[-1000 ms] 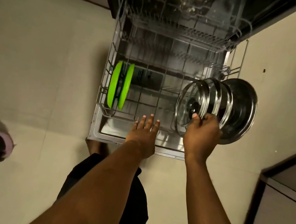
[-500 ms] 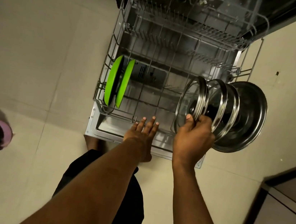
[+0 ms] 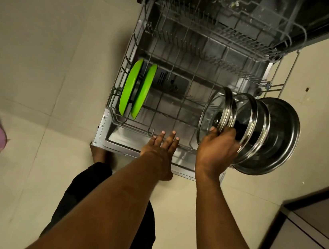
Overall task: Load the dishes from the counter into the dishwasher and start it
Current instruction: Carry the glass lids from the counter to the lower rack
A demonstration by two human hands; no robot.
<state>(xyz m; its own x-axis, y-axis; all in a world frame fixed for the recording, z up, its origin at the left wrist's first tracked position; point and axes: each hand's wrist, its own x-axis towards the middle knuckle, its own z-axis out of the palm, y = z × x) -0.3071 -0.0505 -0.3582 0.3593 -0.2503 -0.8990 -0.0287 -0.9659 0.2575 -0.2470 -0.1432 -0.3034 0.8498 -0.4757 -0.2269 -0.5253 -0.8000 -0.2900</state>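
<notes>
Nearest, the left hand (image 3: 162,147) is reaching flat over the rack's (image 3: 116,116) near rim, its fingers (image 3: 171,139) straight and holding nothing. Just right of it, the right hand (image 3: 216,150) is gripping a stack of lids (image 3: 249,123) edge-on above the rack's near right corner. One-handed, they are risking sliding apart and striking the wires. Farther left, two green plates (image 3: 130,88) are standing slotted.

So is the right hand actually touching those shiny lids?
Touching. The head view shows the right hand gripping the stacked lids, its thumb over the front lid's rim.
</notes>
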